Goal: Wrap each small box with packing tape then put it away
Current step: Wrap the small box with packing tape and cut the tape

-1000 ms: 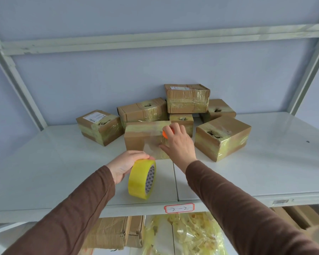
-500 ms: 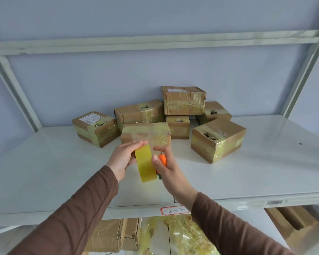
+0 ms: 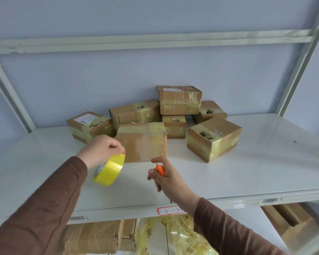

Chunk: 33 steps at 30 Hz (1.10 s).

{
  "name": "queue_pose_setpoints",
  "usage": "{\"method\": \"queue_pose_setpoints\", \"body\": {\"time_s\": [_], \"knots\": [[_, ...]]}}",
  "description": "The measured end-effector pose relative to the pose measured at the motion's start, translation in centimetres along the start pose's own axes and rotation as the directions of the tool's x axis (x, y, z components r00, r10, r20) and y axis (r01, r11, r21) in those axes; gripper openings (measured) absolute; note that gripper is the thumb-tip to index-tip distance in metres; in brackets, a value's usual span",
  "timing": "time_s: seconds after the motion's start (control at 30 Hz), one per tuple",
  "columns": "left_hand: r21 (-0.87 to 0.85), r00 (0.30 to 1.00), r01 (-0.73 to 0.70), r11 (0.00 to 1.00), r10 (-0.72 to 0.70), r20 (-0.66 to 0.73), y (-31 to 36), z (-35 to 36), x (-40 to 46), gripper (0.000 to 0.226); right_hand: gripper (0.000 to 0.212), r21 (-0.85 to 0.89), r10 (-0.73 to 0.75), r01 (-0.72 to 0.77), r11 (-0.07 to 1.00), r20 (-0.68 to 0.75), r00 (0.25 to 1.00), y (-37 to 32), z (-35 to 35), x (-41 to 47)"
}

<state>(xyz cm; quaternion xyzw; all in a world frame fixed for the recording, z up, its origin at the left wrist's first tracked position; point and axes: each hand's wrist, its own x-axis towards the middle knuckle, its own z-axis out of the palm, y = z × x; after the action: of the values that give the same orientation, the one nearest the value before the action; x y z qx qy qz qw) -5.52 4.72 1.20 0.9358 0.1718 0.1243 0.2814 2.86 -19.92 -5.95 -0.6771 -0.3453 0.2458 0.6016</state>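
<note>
Tape cut free, front box wrapped and standing on the shelf.

The left hand (image 3: 99, 151) grips the yellow tape roll (image 3: 110, 170) just left of the front box (image 3: 142, 141), fingers curled round its rim; the right hand (image 3: 163, 176) is closed on an orange cutter (image 3: 160, 170) just below the box, neither touching it. Judged: taping looks done on this 1, so next comes freeing a hand to push it back among the 6 taped boxes (image 3: 179, 100) behind.

Both hands have drawn back from the front box (image 3: 142, 142): the left hand (image 3: 99, 150) swings the tape roll (image 3: 110, 170) leftward, and the right hand (image 3: 162, 176), gripping the orange cutter (image 3: 160, 170), dropped below it.
</note>
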Motion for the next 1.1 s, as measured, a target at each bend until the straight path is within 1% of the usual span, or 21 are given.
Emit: {"method": "queue_pose_setpoints", "body": {"time_s": [0.03, 0.07, 0.1, 0.13, 0.2, 0.3, 0.37, 0.43, 0.5, 0.53, 0.57, 0.6, 0.67, 0.73, 0.77, 0.83, 0.87, 0.93, 1.0, 1.03, 1.1], "knots": [[0.2, 0.999, -0.028, 0.979, 0.021, 0.037, -0.1, -0.3, -0.2, 0.023, 0.029, -0.028, 0.061, -0.062, 0.998, -0.026, 0.998, 0.0, 0.0, 0.4], [0.338, 0.997, -0.047, 0.94, 0.023, 0.077, -0.3, -0.1, -0.5, 0.025, 0.029, -0.022, 0.125, -0.125, 0.992, -0.032, 0.992, 0.0, 0.2, 1.0], [0.407, 0.994, -0.061, 0.912, 0.017, 0.112, -0.5, 0.4, -1.0, 0.025, 0.027, 0.021, 0.169, -0.169, 0.985, -0.022, 0.985, 0.0, 0.7, 1.7], [0.42, 0.99, -0.075, 0.904, 0.017, 0.141, -0.8, 1.1, -1.4, 0.025, 0.023, 0.086, 0.188, -0.186, 0.979, -0.015, 0.982, -0.1, 1.3, 2.5], [0.406, 0.985, -0.103, 0.908, 0.036, 0.171, -1.2, 2.1, -2.0, 0.021, 0.013, 0.176, 0.172, -0.16, 0.971, -0.054, 0.984, -0.2, 2.5, 4.3], [0.383, 0.981, -0.144, 0.913, 0.08, 0.178, -1.3, 3.0, -2.6, 0.02, 0.01, 0.177, 0.118, -0.101, 0.979, -0.087, 0.989, 0.1, 4.0, 6.1], [0.354, 0.979, -0.153, 0.923, 0.094, 0.179, -1.4, 3.6, -3.0, 0.021, 0.014, 0.182, 0.115, -0.099, 0.978, -0.078, 0.99, 0.5, 4.9, 6.5], [0.374, 0.981, -0.151, 0.915, 0.092, 0.17, -1.4, 4.2, -3.3, 0.022, 0.02, 0.234, 0.125, -0.113, 0.966, -0.038, 0.991, 0.6, 6.0, 6.5], [0.365, 0.987, -0.129, 0.922, 0.084, 0.136, -1.4, 4.4, -3.4, 0.019, 0.043, 0.301, 0.112, -0.121, 0.946, 0.047, 0.993, 0.6, 7.0, 6.1], [0.357, 0.99, -0.111, 0.928, 0.07, 0.123, -1.4, 4.4, -3.4, 0.018, 0.056, 0.276, 0.088, -0.105, 0.955, 0.074, 0.993, 0.8, 7.3, 5.8], [0.368, 0.991, -0.097, 0.925, 0.055, 0.125, -1.5, 4.4, -3.4, 0.017, 0.063, 0.206, 0.056, -0.073, 0.976, 0.084, 0.995, 1.2, 7.7, 5.5], [0.394, 0.99, -0.1, 0.914, 0.051, 0.133, -1.6, 4.4, -3.3, 0.017, 0.06, 0.124, 0.025, -0.033, 0.992, 0.062, 0.998, 1.8, 8.0, 5.4], [0.417, 0.991, -0.103, 0.903, 0.057, 0.122, -1.9, 4.6, -3.3, 0.019, 0.037, -0.002, -0.038, 0.038, 0.999, -0.065, 0.997, 3.1, 8.6, 5.5], [0.409, 0.995, -0.084, 0.909, 0.052, 0.088, -2.1, 4.8, -3.3, 0.024, 0.014, 0.003, -0.07, 0.072, 0.997, -0.179, 0.981, 3.9, 8.9, 5.8], [0.409, 0.996, -0.077, 0.909, 0.049, 0.077, -2.3, 4.9, -3.3, 0.028, 0.007, 0.019, -0.08, 0.085, 0.996, -0.204, 0.976, 3.8, 8.9, 5.6], [0.392, 0.998, -0.06, 0.918, 0.043, 0.052, -2.5, 5.2, -3.1, 0.029, 0.016, 0.022, -0.091, 0.099, 0.995, -0.236, 0.967, 3.7, 9.0, 5.5], [0.371, 0.998, -0.049, 0.927, 0.035, 0.044, -2.6, 5.2, -3.1, 0.029, 0.017, 0.009, -0.09, 0.095, 0.995, -0.246, 0.965, 3.8, 9.0, 5.4], [0.33, 0.999, -0.005, 0.944, -0.011, 0.047, -2.7, 5.1, -3.1, 0.031, 0.006, -0.025, -0.055, 0.05, 0.998, -0.238, 0.97, 4.0, 8.8, 5.3], [0.273, 0.991, 0.069, 0.96, -0.097, 0.092, -3.0, 4.7, -3.2, 0.055, 0.013, -0.082, -0.005, -0.012, 0.997, -0.199, 0.98, 4.1, 8.5, 5.2], [0.227, 0.981, 0.092, 0.969, -0.127, 0.144, -3.0, 4.4, -3.2, 0.069, 0.017, -0.138, 0.019, -0.042, 0.99, -0.163, 0.986, 3.7, 8.1, 5.1], [0.124, 0.952, 0.095, 0.988, -0.126, 0.28, -2.8, 3.7, -3.2, 0.094, 0.028, -0.3, 0.03, -0.061, 0.952, -0.108, 0.994, 2.6, 6.9, 5.1]]}}
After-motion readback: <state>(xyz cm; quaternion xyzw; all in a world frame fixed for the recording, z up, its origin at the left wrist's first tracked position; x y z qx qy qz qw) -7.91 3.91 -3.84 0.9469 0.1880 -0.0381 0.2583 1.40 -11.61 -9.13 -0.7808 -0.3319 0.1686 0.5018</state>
